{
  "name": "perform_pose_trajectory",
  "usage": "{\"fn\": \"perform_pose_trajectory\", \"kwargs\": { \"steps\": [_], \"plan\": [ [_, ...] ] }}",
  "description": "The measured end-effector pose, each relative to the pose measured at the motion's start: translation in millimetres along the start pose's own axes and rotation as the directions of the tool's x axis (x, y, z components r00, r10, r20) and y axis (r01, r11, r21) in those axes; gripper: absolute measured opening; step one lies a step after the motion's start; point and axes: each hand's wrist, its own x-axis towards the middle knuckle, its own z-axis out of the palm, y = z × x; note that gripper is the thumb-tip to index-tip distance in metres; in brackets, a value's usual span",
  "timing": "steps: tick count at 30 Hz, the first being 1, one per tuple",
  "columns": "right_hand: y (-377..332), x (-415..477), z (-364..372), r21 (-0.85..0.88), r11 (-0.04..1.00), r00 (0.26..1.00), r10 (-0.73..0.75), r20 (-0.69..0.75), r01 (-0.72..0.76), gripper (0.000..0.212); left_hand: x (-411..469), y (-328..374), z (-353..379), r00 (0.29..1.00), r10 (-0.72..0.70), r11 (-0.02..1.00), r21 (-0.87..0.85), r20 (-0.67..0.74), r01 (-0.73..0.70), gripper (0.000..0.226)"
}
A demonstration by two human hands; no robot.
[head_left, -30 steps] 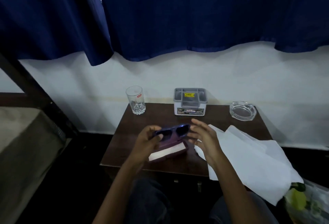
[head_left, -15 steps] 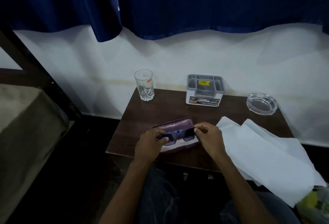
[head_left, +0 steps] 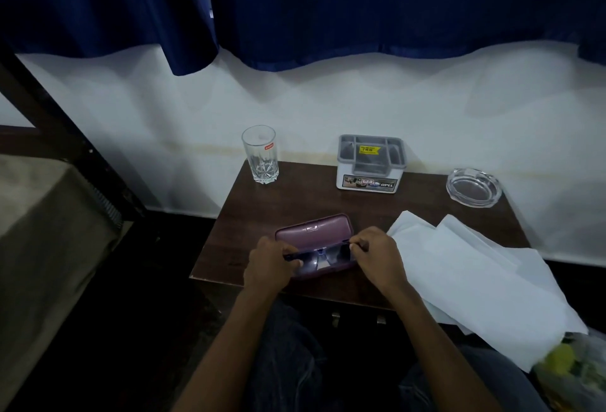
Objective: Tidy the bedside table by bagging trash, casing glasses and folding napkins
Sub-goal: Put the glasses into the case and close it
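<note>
On the dark wooden desk [head_left: 295,205], near its front edge, a purple glasses case [head_left: 313,231] lies open, its lid tipped back toward 12 o'clock. A pair of dark-lensed glasses [head_left: 323,256] sits in the lower half of the case, held at both ends. The left hand [head_left: 267,264] pinches the glasses at the 9 o'clock end, fingers curled around the frame; the right hand [head_left: 377,256] pinches the 3 o'clock end, thumb and fingertips closed on it. Whether the glasses rest fully in the case or are held just above its lining is hard to tell in the dim light.

At 3 o'clock from the case, white napkins [head_left: 475,283] lie unfolded in overlapping sheets — they spill past the desk's right and front edges. Below them, at about 4 o'clock, part of a clear plastic bag [head_left: 577,375] shows something yellow-green inside.

Along the back of the desk stand a clear drinking glass [head_left: 260,156] at 11 o'clock, a grey and white organiser box [head_left: 370,165] at 1 o'clock, and a glass ashtray [head_left: 474,187] at 2 o'clock — all well apart from one another.
</note>
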Motion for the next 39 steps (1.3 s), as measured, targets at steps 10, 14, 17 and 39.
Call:
{"fn": "perform_pose_trajectory", "kwargs": {
  "steps": [10, 14, 17, 39],
  "plan": [
    [-1, 4, -6, 0.246, 0.946, 0.977, 0.200, 0.069, -0.211, 0.027, 0, 6, -7, 0.973, -0.232, 0.881, -0.423, 0.005, 0.213, 0.047],
    [-2, 4, -8, 0.510, 0.788, 0.936, 0.324, 0.135, -0.346, 0.023, 1, 10, -8, 0.958, -0.285, 0.792, -0.564, -0.005, 0.233, 0.041],
    [-5, 5, -12, 0.637, 0.656, 0.908, 0.369, 0.198, -0.406, 0.029, -1, 14, -9, 0.955, -0.282, 0.723, -0.674, -0.091, 0.149, 0.020],
    [-7, 4, -23, 0.818, 0.494, 0.918, 0.384, 0.097, -0.293, 0.012, -9, 27, -20, 0.937, -0.273, 0.592, -0.806, -0.218, -0.015, 0.033]
  ]
}}
